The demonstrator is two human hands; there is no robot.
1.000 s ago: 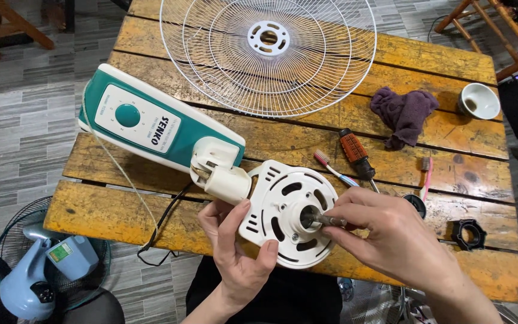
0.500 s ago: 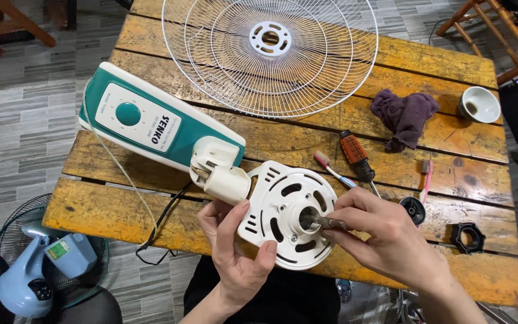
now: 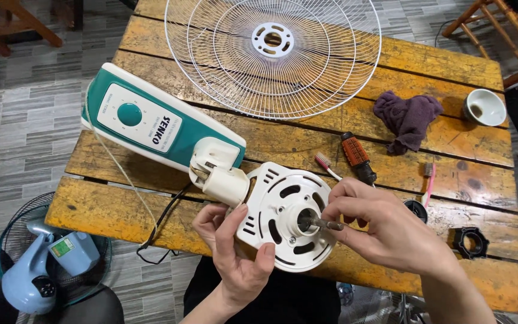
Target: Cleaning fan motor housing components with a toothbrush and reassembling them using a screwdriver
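Observation:
A white round fan motor housing with slots lies tilted at the table's near edge, joined to a teal and white fan base. My left hand grips the housing's lower left rim, thumb on its face. My right hand pinches the tip of the metal shaft that sticks out of the housing's middle.
A white wire fan guard lies at the far side of the worn wooden table. A screwdriver, toothbrushes, a purple rag, a white cup and a black plastic nut lie right. Another fan stands on the floor, left.
My right hand has shifted slightly along the shaft, fingers still pinched on it. My left hand and the housing have barely moved.

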